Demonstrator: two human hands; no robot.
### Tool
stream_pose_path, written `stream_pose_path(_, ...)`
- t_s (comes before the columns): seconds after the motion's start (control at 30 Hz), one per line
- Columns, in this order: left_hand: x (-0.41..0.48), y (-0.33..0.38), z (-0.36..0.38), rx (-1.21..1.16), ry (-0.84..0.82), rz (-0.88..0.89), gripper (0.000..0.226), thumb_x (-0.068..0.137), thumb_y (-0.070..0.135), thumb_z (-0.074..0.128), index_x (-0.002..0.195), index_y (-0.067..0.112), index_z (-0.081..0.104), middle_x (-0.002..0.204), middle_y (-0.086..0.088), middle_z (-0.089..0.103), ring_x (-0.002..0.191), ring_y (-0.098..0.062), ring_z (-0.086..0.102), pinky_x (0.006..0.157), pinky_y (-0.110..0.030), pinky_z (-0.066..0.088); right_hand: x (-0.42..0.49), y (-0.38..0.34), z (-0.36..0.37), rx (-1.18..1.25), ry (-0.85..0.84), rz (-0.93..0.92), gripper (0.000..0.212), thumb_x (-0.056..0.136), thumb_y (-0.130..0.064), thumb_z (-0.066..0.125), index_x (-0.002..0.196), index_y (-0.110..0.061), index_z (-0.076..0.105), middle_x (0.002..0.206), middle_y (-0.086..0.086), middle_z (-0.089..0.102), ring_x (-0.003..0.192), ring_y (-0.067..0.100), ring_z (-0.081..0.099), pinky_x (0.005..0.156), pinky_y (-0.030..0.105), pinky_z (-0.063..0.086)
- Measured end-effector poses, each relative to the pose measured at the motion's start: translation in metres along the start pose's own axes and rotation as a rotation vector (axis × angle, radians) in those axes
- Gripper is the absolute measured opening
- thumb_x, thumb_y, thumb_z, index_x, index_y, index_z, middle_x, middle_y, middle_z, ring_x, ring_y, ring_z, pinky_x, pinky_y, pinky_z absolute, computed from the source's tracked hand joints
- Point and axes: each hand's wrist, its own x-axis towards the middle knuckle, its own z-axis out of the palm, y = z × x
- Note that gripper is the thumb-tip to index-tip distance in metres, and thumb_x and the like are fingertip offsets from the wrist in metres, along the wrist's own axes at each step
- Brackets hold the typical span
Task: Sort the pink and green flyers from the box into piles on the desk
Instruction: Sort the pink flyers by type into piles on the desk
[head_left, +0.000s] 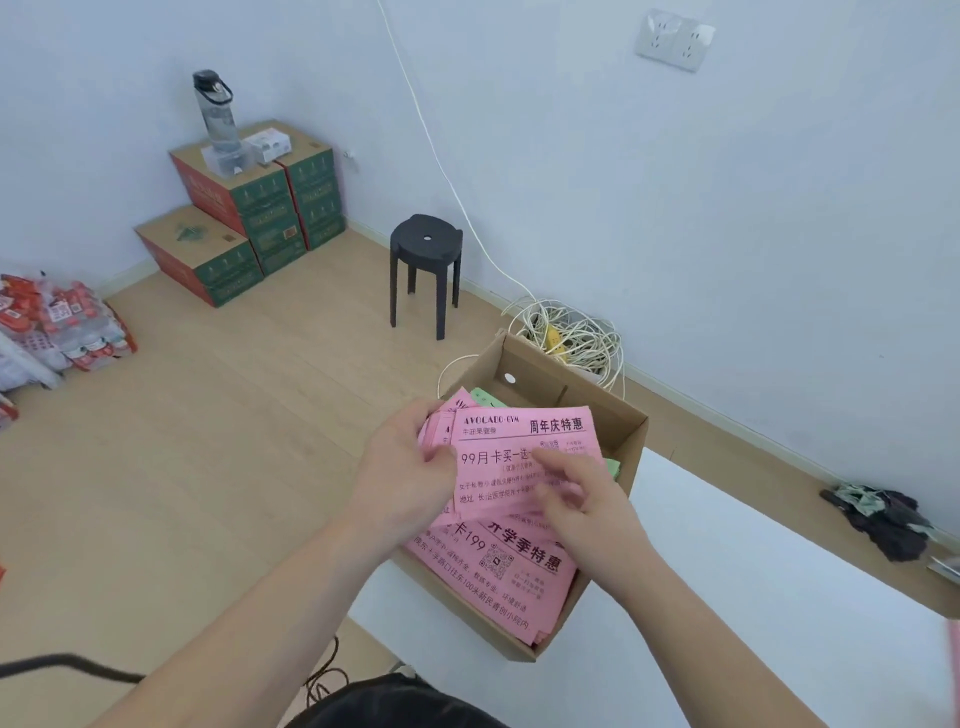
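Centrally, both forearms reach forward from the bottom of the view and meet over the box. The left hand (405, 478) comes in from the left, back of the hand up. It grips the left edge of a held stack of pink flyers (519, 431), with the thumb laid over the top sheet and the fingers curled underneath. The right hand (592, 504) comes in from the right with its fingers bent and its fingertips (543, 458) on the printed face of the top sheet. Whether it pinches that sheet or only touches it cannot be told.

The held stack lies nearly flat, its long axis running left to right across the view. The headline sits along the far edge, so the print reads upright to the person. The sheets beneath fan out slightly at the left.

Just under the hands, more pink flyers in the box (498, 577) lie at a slant, their lines of print running down toward the right. A green flyer (485, 397) peeks out behind the held stack. The open cardboard box (626, 421) sits on the left corner of the white desk (753, 597).

Farther off on the wooden floor stand a black stool (426, 260) and a coil of pale cable (576, 332) by the wall.
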Motion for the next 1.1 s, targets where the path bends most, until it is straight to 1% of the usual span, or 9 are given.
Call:
stream_pose_path(0.1,-0.002,0.016,-0.003,-0.041,-0.014,0.077,0.04,0.095,0.003,0.053,0.104,0.04,0.063,0.088,0.029,0.073,0.08,0.004,0.071,0.06,-0.021,0.058,0.008,-0.009,-0.02,-0.078,0.112,-0.082,0.038,0.097,-0.026,0.068,0.132,-0.039,0.063,0.135,-0.022,0.05,0.128,0.0,0.05,0.108,0.019,0.044)
stream_pose_path(0.2,-0.009,0.027,-0.004,-0.082,-0.041,0.149,0.048,0.098,0.002,0.052,0.102,0.047,0.065,0.093,0.024,0.076,0.086,0.003,0.072,0.071,-0.029,0.062,0.01,-0.015,-0.049,-0.152,0.279,0.022,0.08,0.085,-0.041,0.081,0.154,-0.031,0.041,0.154,-0.007,0.038,0.144,0.013,0.035,0.117,0.037,0.037)
stream_pose_path(0.3,-0.012,0.039,-0.009,-0.103,-0.11,0.207,0.048,0.102,0.004,0.055,0.107,0.052,0.064,0.103,0.013,0.078,0.096,-0.009,0.075,0.079,-0.044,0.063,0.006,-0.013,-0.083,0.283,0.126,0.191,0.105,0.071,-0.035,0.094,0.157,-0.028,0.034,0.148,-0.004,0.053,0.136,0.017,0.049,0.108,0.043,0.042)
stream_pose_path(0.4,-0.014,0.057,-0.001,-0.039,-0.233,0.311,0.039,0.103,0.006,0.055,0.114,0.042,0.06,0.105,0.012,0.078,0.097,-0.009,0.075,0.076,-0.036,0.064,-0.003,0.0,-0.103,0.5,-0.07,0.084,0.075,0.074,-0.018,0.085,0.142,-0.025,0.055,0.132,0.005,0.069,0.126,0.029,0.063,0.109,0.05,0.045)
stream_pose_path(0.57,-0.029,0.092,0.048,0.065,-0.415,0.498,0.044,0.1,0.002,0.058,0.116,0.042,0.061,0.107,0.022,0.071,0.101,0.001,0.069,0.079,-0.022,0.059,-0.046,0.042,-0.132,0.824,-0.202,0.06,0.066,0.082,-0.003,0.069,0.145,-0.014,0.054,0.138,0.021,0.062,0.127,0.04,0.059,0.105,0.05,0.049)
stream_pose_path(0.83,-0.042,0.065,0.159,0.103,-0.648,0.406,0.036,0.098,0.008,0.064,0.122,0.034,0.062,0.107,0.022,0.075,0.098,0.003,0.07,0.085,-0.022,0.056,-0.133,0.13,-0.185,0.777,0.377,0.193,0.039,0.081,0.014,0.068,0.119,0.005,0.066,0.117,0.031,0.07,0.106,0.05,0.068,0.097,0.059,0.053)
stream_pose_path(0.93,-0.047,0.027,0.2,0.117,-0.67,0.308,0.036,0.088,0.018,0.079,0.119,0.03,0.065,0.105,0.017,0.076,0.097,-0.001,0.072,0.085,-0.023,0.057,-0.152,0.15,-0.187,0.643,0.504,0.237,0.034,0.089,0.014,0.063,0.119,-0.003,0.067,0.113,0.015,0.076,0.107,0.036,0.072,0.098,0.053,0.053)
stream_pose_path(1.03,-0.043,-0.009,0.228,0.085,-0.614,0.242,0.03,0.084,0.023,0.077,0.112,0.031,0.07,0.11,0.009,0.077,0.106,-0.014,0.073,0.096,-0.047,0.058,-0.164,0.17,-0.182,0.549,0.571,0.263,0.027,0.088,0.011,0.068,0.107,-0.009,0.069,0.103,0.006,0.078,0.099,0.028,0.073,0.091,0.043,0.055)
stream_pose_path(1.1,-0.044,-0.018,0.239,0.124,-0.553,0.267,0.019,0.086,0.02,0.079,0.103,0.027,0.074,0.099,0.008,0.078,0.091,-0.009,0.072,0.088,-0.036,0.058,-0.17,0.181,-0.179,0.542,0.655,0.28,0.022,0.088,0.007,0.071,0.092,-0.013,0.063,0.087,0.0,0.071,0.082,0.019,0.065,0.077,0.03,0.05)
